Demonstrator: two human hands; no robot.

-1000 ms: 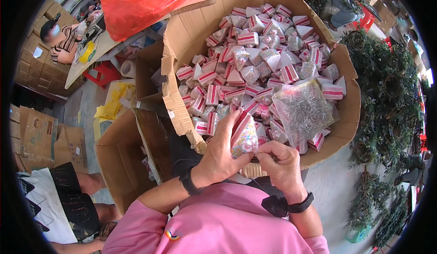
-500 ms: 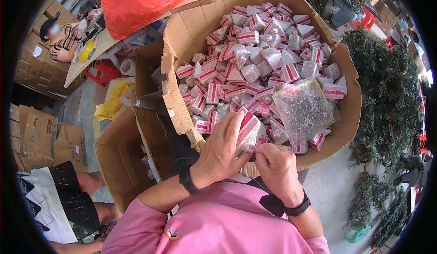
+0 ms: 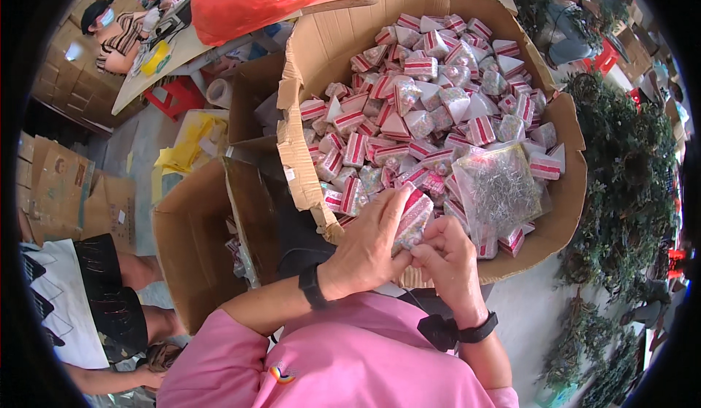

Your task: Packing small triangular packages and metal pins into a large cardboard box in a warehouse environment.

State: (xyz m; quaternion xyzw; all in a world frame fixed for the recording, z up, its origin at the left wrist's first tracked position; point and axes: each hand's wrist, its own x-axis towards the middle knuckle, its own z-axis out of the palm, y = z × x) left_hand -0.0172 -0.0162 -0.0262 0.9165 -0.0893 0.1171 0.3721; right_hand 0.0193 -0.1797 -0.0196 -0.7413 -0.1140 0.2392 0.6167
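My left hand point(image 3: 361, 251) is wrapped round a cake-slice ornament point(image 3: 416, 214) with red and pale pink layers and a speckled, glittery side. It is held at the near edge of a big cardboard box. My right hand point(image 3: 454, 258) is closed in a pinch at the slice's lower corner; whatever is between its fingertips is too small to make out. Beyond both hands, the box holds a heap of similar wedge-shaped ornaments point(image 3: 420, 119). A clear plastic bag of thin silver wire pieces point(image 3: 500, 189) lies on the heap, right of my hands.
The torn box rim point(image 3: 296, 170) curves round the heap. Left of it stands an open carton point(image 3: 193, 251). A red plastic bag point(image 3: 266, 2) rests on a tabletop at the back. Green garlands point(image 3: 621, 181) fill the right side. Other people are at the far left and top right.
The surroundings have shifted slightly right in view. My right hand has turned, its fingers now pinching at the slice's lower corner. My left hand keeps its hold.
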